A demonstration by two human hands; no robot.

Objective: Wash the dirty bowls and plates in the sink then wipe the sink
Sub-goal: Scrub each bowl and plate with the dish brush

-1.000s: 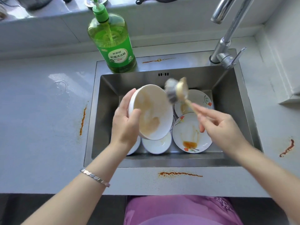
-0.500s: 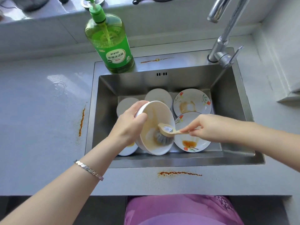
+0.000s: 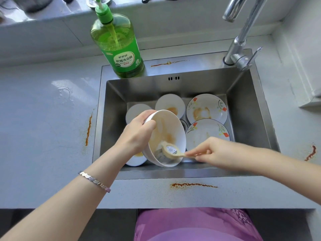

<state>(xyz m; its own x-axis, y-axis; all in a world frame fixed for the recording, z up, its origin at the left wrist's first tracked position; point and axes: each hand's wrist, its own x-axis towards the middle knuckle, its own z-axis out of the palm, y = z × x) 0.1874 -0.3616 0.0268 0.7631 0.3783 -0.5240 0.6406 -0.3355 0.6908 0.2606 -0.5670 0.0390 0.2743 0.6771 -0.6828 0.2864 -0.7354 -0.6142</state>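
Observation:
My left hand [image 3: 137, 134] grips the rim of a white bowl [image 3: 171, 126] smeared with brown sauce, tilted on its side over the steel sink [image 3: 246, 122]. My right hand [image 3: 213, 151] pinches the beige handle of a dish brush [image 3: 171, 150], whose bristle head sits inside the bowl's lower part. On the sink floor lie two flower-patterned plates, one at the back right [image 3: 206, 108] and one in front of it [image 3: 206, 132], both stained. Plain white dishes lie behind [image 3: 170, 104] and left [image 3: 137, 111] of the bowl, another under it [image 3: 135, 160].
A green dish soap bottle [image 3: 119, 47] stands on the sink's back left ledge. The chrome faucet [image 3: 241, 47] rises at the back right. Orange sauce streaks mark the counter left [image 3: 88, 131], front [image 3: 192, 185], right [image 3: 311, 153] and the back ledge [image 3: 168, 63].
The bowl came down from mid-air into the sink. The brush, first held up beside the bowl, went into it and now sits lower in the bowl.

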